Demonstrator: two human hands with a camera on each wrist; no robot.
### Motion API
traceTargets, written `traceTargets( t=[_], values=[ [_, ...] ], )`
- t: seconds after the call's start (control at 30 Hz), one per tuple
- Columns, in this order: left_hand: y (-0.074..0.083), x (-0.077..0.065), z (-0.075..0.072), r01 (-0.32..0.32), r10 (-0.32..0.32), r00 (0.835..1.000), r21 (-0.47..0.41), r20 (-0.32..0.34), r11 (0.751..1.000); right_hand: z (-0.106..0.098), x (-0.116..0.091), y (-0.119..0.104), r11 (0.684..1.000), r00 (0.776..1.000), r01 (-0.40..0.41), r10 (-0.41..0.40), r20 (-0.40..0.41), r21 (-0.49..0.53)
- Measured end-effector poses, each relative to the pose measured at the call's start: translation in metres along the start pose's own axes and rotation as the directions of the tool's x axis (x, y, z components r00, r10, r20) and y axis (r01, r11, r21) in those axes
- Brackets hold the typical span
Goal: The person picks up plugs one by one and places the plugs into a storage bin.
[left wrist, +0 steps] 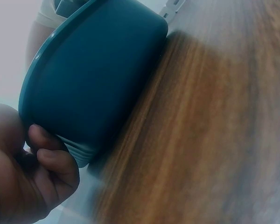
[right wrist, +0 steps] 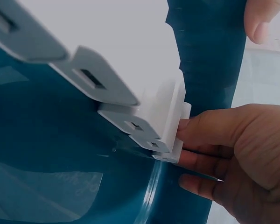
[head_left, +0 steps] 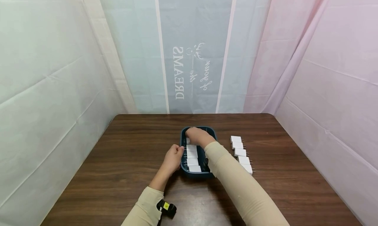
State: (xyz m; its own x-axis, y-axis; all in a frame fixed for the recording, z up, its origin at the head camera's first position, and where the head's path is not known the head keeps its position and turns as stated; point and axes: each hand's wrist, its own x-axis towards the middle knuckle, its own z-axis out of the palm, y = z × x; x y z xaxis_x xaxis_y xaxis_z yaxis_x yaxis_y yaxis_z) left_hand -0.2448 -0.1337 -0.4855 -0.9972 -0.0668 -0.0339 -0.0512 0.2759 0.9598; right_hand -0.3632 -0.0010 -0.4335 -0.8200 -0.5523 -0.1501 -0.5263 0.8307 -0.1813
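A dark teal plastic tray [head_left: 197,175] stands on the table with a row of white USB wall chargers [head_left: 192,154] along its left side, prongs toward the left wall. At the tray's left rim, my left hand [head_left: 173,157] grips the edge, its fingers curled under the lip in the left wrist view. My right hand [head_left: 200,136] reaches inside at the far end. In the right wrist view, the thumb and fingers pinch the farthest charger [right wrist: 168,155], right against the end of the row. USB ports face the tray's middle.
To the right of the tray, several more white chargers [head_left: 240,152] lie in a staggered line, prongs pointing right. A wood-grain table [head_left: 133,147] extends around the tray, with a printed curtain [head_left: 195,55] behind it. A small black camera [head_left: 167,209] is on the left wrist.
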Motion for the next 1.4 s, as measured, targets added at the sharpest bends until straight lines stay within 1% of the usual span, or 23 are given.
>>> traceTargets(
  t=[0.13, 0.4, 0.67, 0.83, 0.97, 1.17, 1.4],
  values=[
    [0.002, 0.0, 0.0, -0.006, 0.006, 1.0, 0.003, -0.014, 1.0, -0.001, -0.001, 0.0, 1.0, 1.0, 0.001, -0.001, -0.004, 0.01],
    [0.001, -0.001, 0.004, 0.007, -0.007, 1.0, 0.005, -0.013, 1.0, -0.002, -0.007, 0.003, 1.0, 1.0, 0.001, -0.001, -0.018, 0.025],
    [-0.001, 0.0, 0.007, -0.004, 0.004, 1.0, 0.0, -0.026, 1.0, -0.014, -0.012, 0.006, 0.999, 0.998, 0.034, -0.036, -0.051, -0.039],
    [-0.002, 0.0, 0.007, 0.0, 0.0, 1.0, -0.009, -0.022, 1.0, -0.022, -0.016, 0.006, 0.998, 0.997, 0.057, -0.058, -0.059, -0.033],
    [-0.002, 0.0, 0.007, 0.0, 0.0, 1.0, -0.007, -0.019, 1.0, -0.029, -0.021, 0.006, 0.996, 0.995, 0.065, -0.069, -0.072, -0.057],
    [-0.001, 0.0, 0.007, -0.002, 0.002, 1.0, 0.002, -0.02, 1.0, -0.041, -0.033, 0.006, 0.995, 0.993, 0.049, -0.058, -0.101, -0.092],
    [-0.002, 0.0, 0.006, 0.0, 0.0, 1.0, 0.02, -0.028, 1.0, -0.047, -0.046, 0.01, 0.994, 0.988, 0.075, -0.085, -0.129, -0.081]
  ],
)
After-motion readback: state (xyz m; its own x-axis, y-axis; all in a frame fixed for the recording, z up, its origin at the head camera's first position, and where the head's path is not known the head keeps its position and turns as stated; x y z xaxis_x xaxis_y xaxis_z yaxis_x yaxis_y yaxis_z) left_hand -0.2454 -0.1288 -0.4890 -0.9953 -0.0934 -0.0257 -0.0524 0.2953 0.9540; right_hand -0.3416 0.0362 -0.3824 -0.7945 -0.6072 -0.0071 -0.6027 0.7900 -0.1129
